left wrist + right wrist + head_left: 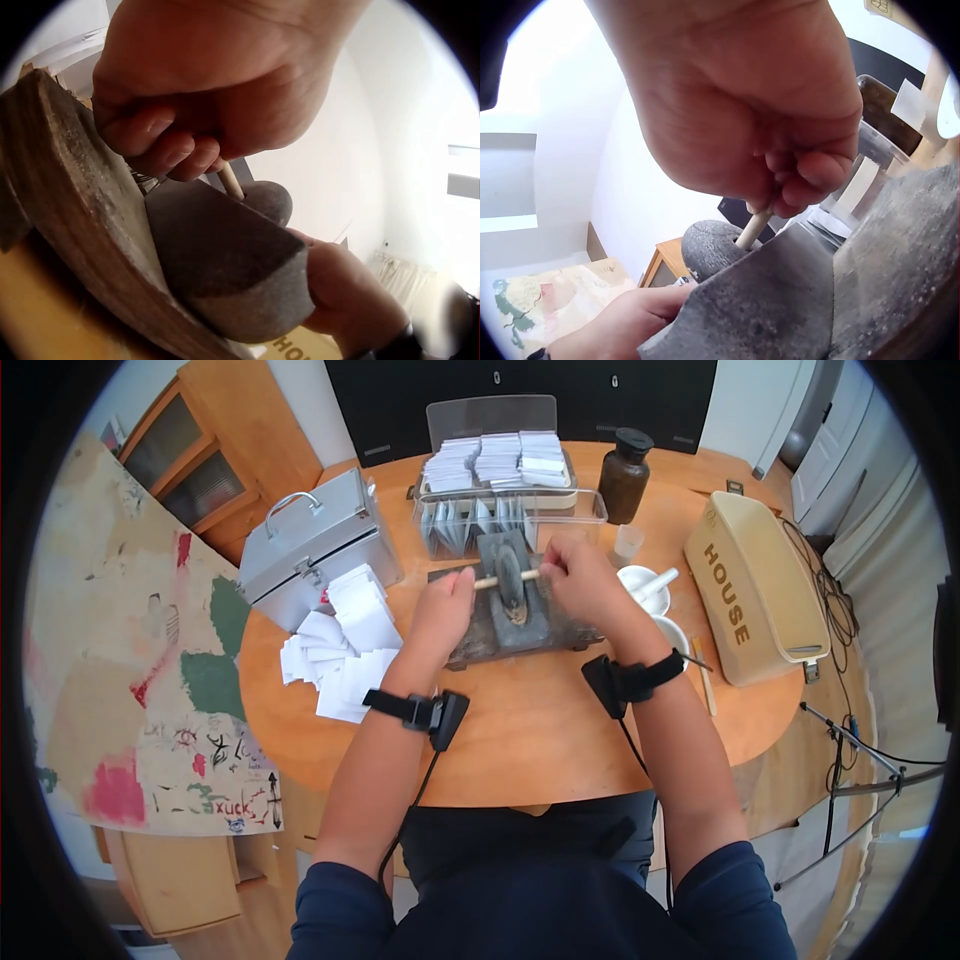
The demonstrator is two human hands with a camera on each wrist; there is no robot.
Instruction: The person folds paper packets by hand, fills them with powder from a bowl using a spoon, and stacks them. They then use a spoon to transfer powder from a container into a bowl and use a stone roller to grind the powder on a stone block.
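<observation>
A dark stone grinding wheel (510, 582) stands upright in a boat-shaped stone trough (502, 548). Through its middle runs a pale wooden rod (486, 584) that sticks out on both sides. My left hand (445, 612) grips the rod's left end, fingers curled round it in the left wrist view. On the other side my right hand (582, 582) holds the right end, its fingers (810, 176) wrapped about the rod. Some brownish material (519, 615) shows in the trough's near end. Beneath lies a dark, worn base board (500, 645).
White paper packets (345, 640) pile up beside a silver metal case (320, 540) on the left. Clear boxes of packets (495, 460) and a brown jar (625, 475) stand behind. A mortar with a white pestle (655, 585) and a cream HOUSE bin (755, 590) are rightward.
</observation>
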